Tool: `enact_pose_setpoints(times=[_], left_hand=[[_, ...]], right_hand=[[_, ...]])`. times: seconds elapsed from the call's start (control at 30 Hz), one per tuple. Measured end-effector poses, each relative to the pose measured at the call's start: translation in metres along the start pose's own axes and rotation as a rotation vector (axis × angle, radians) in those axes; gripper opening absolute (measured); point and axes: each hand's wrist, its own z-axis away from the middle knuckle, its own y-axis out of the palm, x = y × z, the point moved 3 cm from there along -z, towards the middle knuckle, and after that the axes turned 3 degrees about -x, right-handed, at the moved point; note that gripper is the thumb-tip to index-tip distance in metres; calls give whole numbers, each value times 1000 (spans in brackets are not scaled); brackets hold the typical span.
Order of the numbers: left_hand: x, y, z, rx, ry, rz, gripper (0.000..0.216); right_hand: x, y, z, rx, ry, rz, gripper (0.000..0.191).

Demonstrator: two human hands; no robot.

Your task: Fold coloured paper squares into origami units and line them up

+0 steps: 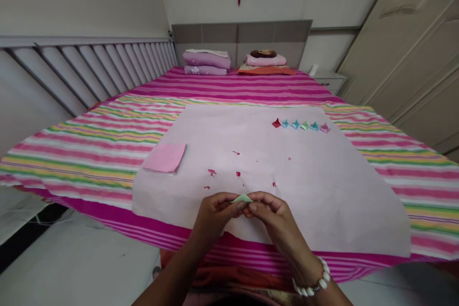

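A small piece of folded light green paper [242, 198] is pinched between my two hands, close to the front edge of the bed. My left hand [217, 210] grips its left side with thumb and fingers, and my right hand [267, 208] grips its right side. The fingers cover most of the paper; only its peaked top shows. Beneath the hands lies a large white sheet [322, 191]. Several red paper scraps [238, 174] are scattered on the sheet just beyond my fingers.
A stack of pink square paper [165, 158] lies at the sheet's left. Several folded paper pieces, among them a red one [276, 123] and a pink one [324, 127], form a row at the back right. Folded bedding [207, 60] sits by the headboard [236, 33]; a railing [89, 71] runs along the left.
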Motion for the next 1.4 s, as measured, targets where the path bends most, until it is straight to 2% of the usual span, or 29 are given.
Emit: enact_pose_setpoints(times=[0.23,0.33,0.57,0.63,0.8,0.93,1.13,1.23,1.4], left_hand=[[-2,2,-1,28,73,-71,15],[-1,2,-2,2,97,-70,18],[4,4,-5,21,4,14,25],[2,3,-4,53,19,39,32],[-3,-1,0,140,58,-69,19],[-2,-3,-1,198,36,-92,17],[-3,2,0,283,-30,12,20],[-3,5,2,269,-45,26,19],[-2,3,3,157,4,-18,17]], right_hand=[[-2,1,-1,-11,5,118,22],[-4,4,-1,-8,8,109,21],[-3,0,-3,-101,-39,9,23],[-2,-2,-3,-114,-31,-1,23],[1,-3,-1,-51,-26,15,23],[2,-1,-1,-31,-9,37,24],[1,-2,-1,-1,35,36,23],[-1,-3,0,9,40,41,20],[0,-1,1,-6,33,-9,13]])
